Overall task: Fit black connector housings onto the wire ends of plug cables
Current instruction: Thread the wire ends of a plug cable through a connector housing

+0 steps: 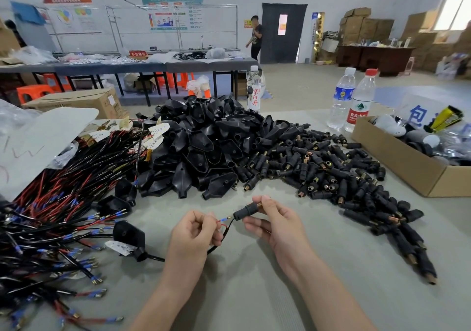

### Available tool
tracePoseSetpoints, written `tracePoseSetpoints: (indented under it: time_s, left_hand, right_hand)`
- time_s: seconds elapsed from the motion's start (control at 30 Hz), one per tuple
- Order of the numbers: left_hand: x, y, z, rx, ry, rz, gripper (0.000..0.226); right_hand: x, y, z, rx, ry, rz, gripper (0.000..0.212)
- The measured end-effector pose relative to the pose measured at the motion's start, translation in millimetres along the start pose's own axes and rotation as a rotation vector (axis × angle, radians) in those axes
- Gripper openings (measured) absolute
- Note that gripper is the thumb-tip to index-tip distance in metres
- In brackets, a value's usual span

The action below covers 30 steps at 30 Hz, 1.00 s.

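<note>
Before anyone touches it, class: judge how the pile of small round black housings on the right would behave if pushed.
The pile of small housings would probably scatter, since the pieces lie loose. Their round barrels look apt to roll. Each seems light: the right hand holds one housing with fingertips.

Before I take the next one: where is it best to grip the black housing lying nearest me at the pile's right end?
Probably the housing by its black barrel, from above, pinching across its long sides. It lies flat on the table, brass end toward you, both sides open.
</note>
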State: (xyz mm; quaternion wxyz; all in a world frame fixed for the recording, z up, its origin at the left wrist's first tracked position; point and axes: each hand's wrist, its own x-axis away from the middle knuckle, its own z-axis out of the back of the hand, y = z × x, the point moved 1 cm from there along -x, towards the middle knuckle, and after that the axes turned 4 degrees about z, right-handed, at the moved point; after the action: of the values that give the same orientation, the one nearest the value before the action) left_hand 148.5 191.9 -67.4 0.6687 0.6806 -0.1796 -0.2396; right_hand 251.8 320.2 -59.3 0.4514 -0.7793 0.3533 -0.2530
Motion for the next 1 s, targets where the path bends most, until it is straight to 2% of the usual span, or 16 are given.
tracePoseSetpoints:
  time_s: [1.0]
  left_hand:
    - [1.5, 4.6, -0.5, -0.015, 0.015, 0.008, 0.027]
  right_hand:
    - [1.5, 2.3, -2.9, -0.020, -0.005, -0.019, 0.025]
